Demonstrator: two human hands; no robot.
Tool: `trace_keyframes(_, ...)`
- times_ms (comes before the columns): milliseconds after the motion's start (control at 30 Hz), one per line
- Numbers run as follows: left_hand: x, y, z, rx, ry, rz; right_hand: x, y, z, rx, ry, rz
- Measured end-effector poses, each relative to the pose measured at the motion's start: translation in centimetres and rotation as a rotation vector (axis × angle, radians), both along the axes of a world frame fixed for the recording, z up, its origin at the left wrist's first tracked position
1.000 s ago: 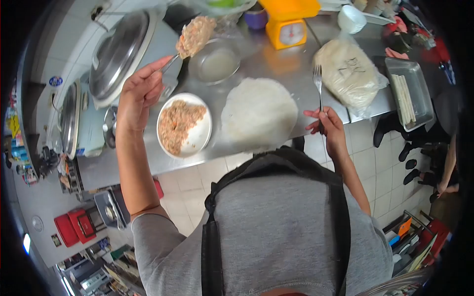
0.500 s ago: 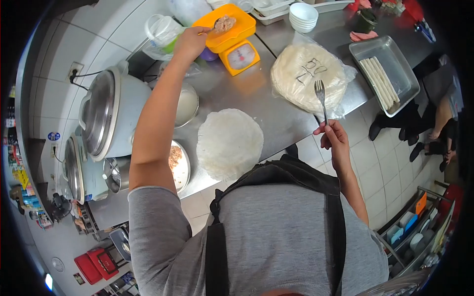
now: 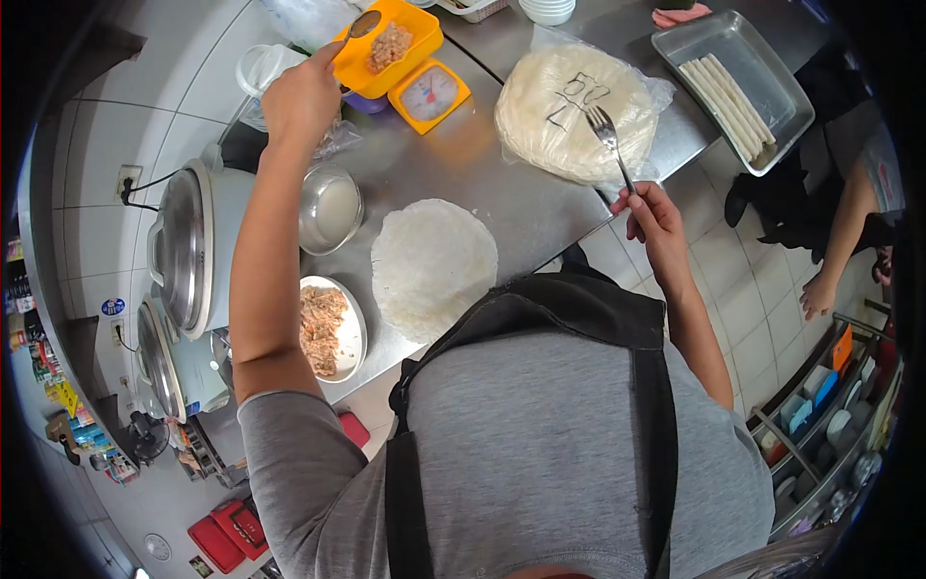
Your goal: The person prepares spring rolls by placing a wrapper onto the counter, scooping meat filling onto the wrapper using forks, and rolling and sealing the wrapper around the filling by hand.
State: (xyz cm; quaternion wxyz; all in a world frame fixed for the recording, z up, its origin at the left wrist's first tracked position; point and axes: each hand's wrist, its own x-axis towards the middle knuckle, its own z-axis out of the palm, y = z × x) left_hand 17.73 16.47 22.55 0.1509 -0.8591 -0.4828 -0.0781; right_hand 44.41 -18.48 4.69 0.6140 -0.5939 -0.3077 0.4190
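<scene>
At the scale (image 3: 429, 96), your left hand (image 3: 302, 103) grips a spoon (image 3: 365, 24) by the filling (image 3: 389, 48) in the tray (image 3: 415, 24); your right hand (image 3: 658, 217) pinches a fork (image 3: 608, 136) near the bag (image 3: 550, 143).

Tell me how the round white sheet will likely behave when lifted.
The sheet is probably floppy, since it looks thin. It may tear, given its uneven outline. Lying flat on the counter, it seems unlikely to roll.

Lidded cooker (image 3: 193, 249) near wall outlet (image 3: 128, 180)
</scene>
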Motion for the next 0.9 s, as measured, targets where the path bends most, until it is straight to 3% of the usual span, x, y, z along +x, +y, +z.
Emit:
trace_keyframes(500,0.0,-0.7,-1.1,0.066,0.022,-0.129,1.5,0.3,-0.9,0.003,-0.029,-0.036)
trace_keyframes(900,-0.3,-1.0,-1.0,0.037,0.039,-0.065,2.2,1.2,-1.1,-0.014,-0.014,-0.007)
